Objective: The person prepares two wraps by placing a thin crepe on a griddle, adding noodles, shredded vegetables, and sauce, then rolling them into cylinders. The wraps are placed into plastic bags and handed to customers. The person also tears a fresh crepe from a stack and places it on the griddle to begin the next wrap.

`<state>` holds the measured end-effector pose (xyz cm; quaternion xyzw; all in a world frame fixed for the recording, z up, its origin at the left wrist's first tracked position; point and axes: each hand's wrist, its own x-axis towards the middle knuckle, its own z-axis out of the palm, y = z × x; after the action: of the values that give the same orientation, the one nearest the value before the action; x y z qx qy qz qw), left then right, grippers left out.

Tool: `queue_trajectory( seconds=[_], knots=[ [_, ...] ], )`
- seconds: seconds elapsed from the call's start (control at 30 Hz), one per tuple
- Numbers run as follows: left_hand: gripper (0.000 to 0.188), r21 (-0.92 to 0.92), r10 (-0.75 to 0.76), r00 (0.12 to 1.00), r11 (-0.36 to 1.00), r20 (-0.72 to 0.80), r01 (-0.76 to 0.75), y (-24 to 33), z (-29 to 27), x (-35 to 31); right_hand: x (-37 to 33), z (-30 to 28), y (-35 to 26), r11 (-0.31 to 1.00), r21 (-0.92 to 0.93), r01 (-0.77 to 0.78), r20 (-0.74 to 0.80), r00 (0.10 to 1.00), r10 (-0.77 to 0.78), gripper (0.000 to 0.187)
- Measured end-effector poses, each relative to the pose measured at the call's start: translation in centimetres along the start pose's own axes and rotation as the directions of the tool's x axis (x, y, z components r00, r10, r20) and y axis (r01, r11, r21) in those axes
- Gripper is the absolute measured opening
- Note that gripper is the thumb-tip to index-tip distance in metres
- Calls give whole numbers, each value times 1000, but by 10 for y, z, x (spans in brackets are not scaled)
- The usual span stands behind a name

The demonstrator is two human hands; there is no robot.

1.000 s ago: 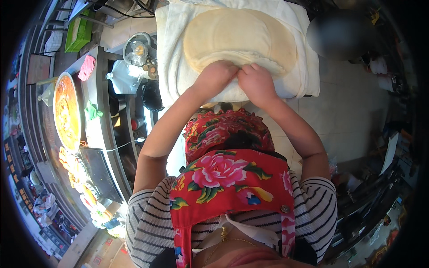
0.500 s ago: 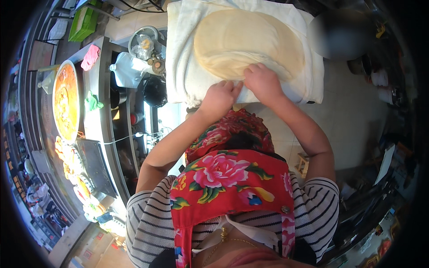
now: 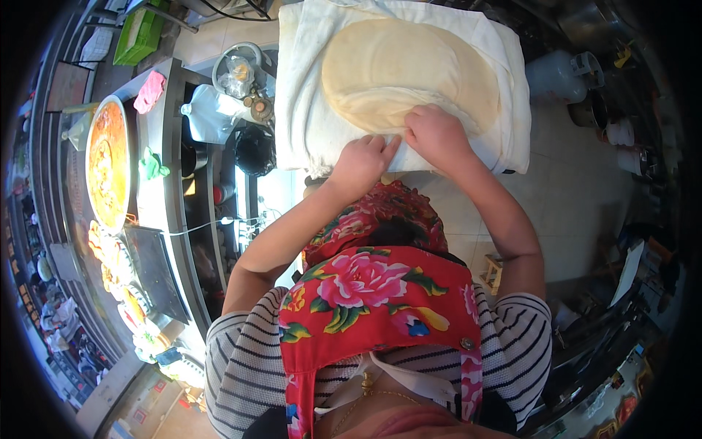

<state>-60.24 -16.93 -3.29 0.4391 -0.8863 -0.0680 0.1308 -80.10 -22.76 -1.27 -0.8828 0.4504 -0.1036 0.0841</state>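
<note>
A wide, thin round sheet of pale dough (image 3: 409, 69) lies on a white cloth (image 3: 307, 110) spread over a work surface in front of me. My left hand (image 3: 360, 162) rests fist-like on the cloth at the dough's near edge, its fingers pinching that edge. My right hand (image 3: 437, 133) presses down on the same near edge, just beside the left, fingers curled over the dough. Both forearms reach up from the bottom over my red flowered apron (image 3: 373, 300).
To the left runs a counter (image 3: 157, 197) with a big round pan of orange food (image 3: 108, 164), a dark tray (image 3: 155, 272), a pink cloth (image 3: 150, 91) and a green cloth (image 3: 152, 164). A green crate (image 3: 139, 33) stands far left. A gas cylinder (image 3: 559, 69) stands right.
The dough and cloth now sit further right and lower in view. Both hands have stayed together at the dough's near edge, working along it.
</note>
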Motion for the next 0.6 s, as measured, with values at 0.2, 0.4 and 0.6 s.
queue_trajectory(
  seconds=[0.2,0.4,0.6],
  knots=[
    [60,-45,2,1000,999,-15,-2,-1,1,0,0,1,0,999,-28,18,6,1000,-18,6],
    [51,-31,-9,1000,999,11,10,0,2,-2,1,-4,2,997,78,-15,-86,996,22,5],
    [43,-53,-17,998,998,62,20,4,-14,7,8,-14,2,995,30,-90,-15,996,91,7]
  ],
)
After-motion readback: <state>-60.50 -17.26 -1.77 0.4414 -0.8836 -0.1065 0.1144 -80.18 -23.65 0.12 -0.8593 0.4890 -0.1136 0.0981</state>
